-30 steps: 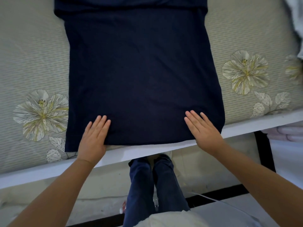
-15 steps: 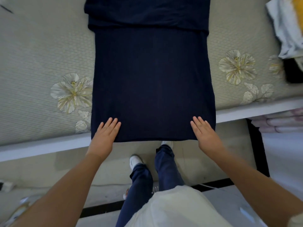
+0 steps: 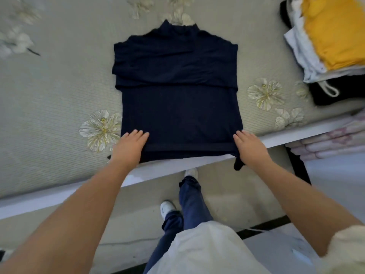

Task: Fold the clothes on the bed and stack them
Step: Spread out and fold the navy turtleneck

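Observation:
A dark navy top (image 3: pixel 177 99) lies flat on the bed (image 3: pixel 49 95), collar away from me, its sleeves folded across the chest. Its hem reaches the bed's near edge. My left hand (image 3: pixel 129 147) rests flat on the hem's left corner, fingers straight. At the right corner my right hand (image 3: pixel 248 148) lies with its fingers straight on the cloth. A small dark bit of fabric (image 3: pixel 238 165) hangs below that hand over the bed's edge; whether the thumb pinches it I cannot tell.
A stack of folded clothes (image 3: pixel 333 36) with a yellow piece on top sits at the bed's right, over white and black ones. The bed's white edge (image 3: pixel 167 171) runs below the hem. My legs and shoes (image 3: pixel 189 204) stand on the floor. Folded pink bedding (image 3: pixel 331 141) lies lower right.
The view has pulled back, so the whole top and the clothes stack now show. Both hands stay at the hem corners; the right hand has shifted to the outer edge.

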Tool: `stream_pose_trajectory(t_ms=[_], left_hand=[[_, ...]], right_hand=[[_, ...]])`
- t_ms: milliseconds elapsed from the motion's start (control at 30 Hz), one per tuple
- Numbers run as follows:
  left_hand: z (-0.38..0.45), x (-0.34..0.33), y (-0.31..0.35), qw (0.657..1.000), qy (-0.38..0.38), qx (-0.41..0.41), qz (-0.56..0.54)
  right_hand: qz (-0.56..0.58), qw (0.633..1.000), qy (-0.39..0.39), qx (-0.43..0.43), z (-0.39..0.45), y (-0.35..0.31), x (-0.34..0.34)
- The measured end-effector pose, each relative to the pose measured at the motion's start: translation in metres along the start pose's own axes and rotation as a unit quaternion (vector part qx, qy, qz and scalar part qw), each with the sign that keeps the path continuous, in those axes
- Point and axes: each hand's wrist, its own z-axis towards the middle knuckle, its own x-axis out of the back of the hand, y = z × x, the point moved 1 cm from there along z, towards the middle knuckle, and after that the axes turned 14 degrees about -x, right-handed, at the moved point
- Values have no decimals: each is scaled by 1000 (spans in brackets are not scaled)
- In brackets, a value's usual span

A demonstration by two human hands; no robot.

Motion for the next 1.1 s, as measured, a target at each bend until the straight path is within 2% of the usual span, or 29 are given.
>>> stream_pose_trajectory(t_ms=[133, 233, 400, 467, 633, 833, 1000, 1100], left_hand=[[48, 50, -25, 995, 74, 33, 54], [80, 80, -44, 990, 105, 73, 58], [140, 128, -77, 982, 139, 127, 21], [170, 146, -96, 980, 139, 142, 18], [248, 176, -154, 980, 60, 182, 47], [312, 175, -204, 970, 88, 211, 82], [359, 170, -229, 969, 109, 200, 102], [378, 160, -236, 966, 109, 217, 93]], right_hand=[[-3, 994, 96, -42, 52, 16, 59], [-38, 992, 95, -78, 90, 32, 95], [-14, 991, 102, -89, 170, 48, 146], [8, 990, 97, -100, 207, 50, 166], [5, 990, 54, -127, 301, 45, 202], [33, 982, 66, -173, 386, 33, 211], [16, 976, 55, -211, 429, 23, 214], [17, 971, 79, -224, 446, 10, 205]])
